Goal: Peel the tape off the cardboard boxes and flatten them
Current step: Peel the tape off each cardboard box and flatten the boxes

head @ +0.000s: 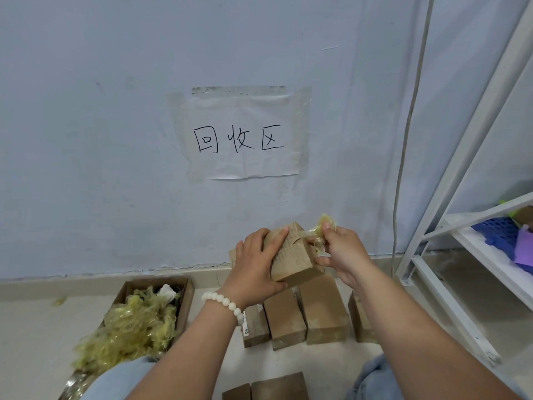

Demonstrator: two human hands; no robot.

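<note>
Boxes [323, 310] stand under the raised cardboard box [297, 258], which the left hand [256, 264] grips while the right hand [343, 255] pinches tape [324, 223], with a tape-filled carton [188, 298] left.

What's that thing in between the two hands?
A cardboard box, seen in the head view. The left hand grips its left side, and the right hand pinches yellowish tape at its right end.

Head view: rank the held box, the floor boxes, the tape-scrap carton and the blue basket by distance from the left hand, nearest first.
1. Held box: gripped by the left hand.
2. Floor boxes: standing in a row just below it.
3. Tape-scrap carton: on the floor, lower left.
4. Blue basket: far right.
</note>
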